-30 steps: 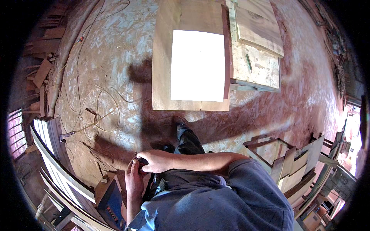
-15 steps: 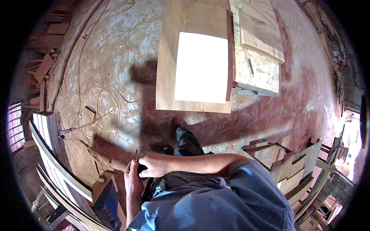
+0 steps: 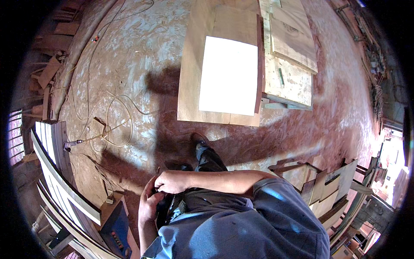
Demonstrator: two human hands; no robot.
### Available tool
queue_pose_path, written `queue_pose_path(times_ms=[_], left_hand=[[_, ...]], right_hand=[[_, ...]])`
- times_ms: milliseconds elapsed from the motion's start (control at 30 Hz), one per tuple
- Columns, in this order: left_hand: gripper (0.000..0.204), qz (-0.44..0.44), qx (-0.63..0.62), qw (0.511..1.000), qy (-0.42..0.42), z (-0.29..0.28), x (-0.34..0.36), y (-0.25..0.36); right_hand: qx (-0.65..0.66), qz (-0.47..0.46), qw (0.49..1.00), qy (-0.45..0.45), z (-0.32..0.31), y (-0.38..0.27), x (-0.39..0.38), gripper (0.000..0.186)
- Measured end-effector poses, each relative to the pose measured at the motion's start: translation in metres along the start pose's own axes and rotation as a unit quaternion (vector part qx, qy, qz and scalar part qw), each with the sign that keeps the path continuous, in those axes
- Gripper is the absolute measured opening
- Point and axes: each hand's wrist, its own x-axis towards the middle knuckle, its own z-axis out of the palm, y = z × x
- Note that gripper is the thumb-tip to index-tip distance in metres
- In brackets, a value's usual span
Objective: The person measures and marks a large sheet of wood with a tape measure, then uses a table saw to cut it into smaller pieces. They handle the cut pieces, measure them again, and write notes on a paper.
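Note:
My hands are together at waist height, left of my body. My left hand [image 3: 148, 202] has its fingers bent up against my right hand [image 3: 171, 181], which lies across from the right with curled fingers. Both are closed. A thin dark tip [image 3: 158, 169] sticks out above the fingers; its kind and which hand grips it are hidden. Beyond my feet, a bright white rectangular sheet [image 3: 228, 77] lies on brown wooden boards [image 3: 189, 101]. To their right, a slim green stick [image 3: 280, 76] rests on a pale, stained worktop [image 3: 297, 90].
Wooden panels [image 3: 294, 41] are stacked on the worktop. A coiled hose [image 3: 130, 125] lies on the floor to the left. Long white profiled boards [image 3: 54, 140] and a blue-faced box [image 3: 118, 235] stand at my left. Wooden frames and offcuts [image 3: 327, 190] lean at my right.
My right hand has shifted slightly up over the left fingers, and the left hand has turned a little. The thin tip has moved slightly right. The view has shifted a little.

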Motion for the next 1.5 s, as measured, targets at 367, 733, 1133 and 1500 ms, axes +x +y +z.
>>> queue_pose_path(times_ms=[367, 733, 1133, 1500], left_hand=[[0.038, -0.061, 0.039, 0.997, 0.040, -0.017, -0.020, -0.007], [0.010, -0.045, 0.212, 0.965, 0.150, -0.125, -0.085, -0.102], [0.022, -0.182, 0.150, 0.954, 0.187, -0.122, -0.188, -0.208], [0.020, -0.022, -0.046, 0.963, 0.266, -0.135, -0.192, -0.241]], right_hand=[[0.053, 0.068, 0.996, 0.009, 0.000, -0.018, -0.005, 0.022], [0.204, 0.038, 0.919, 0.336, -0.145, -0.056, -0.007, 0.021], [0.314, -0.046, 0.847, 0.427, -0.304, -0.106, -0.018, 0.020], [0.126, -0.045, 0.983, 0.123, 0.029, -0.135, 0.153, 0.014]])
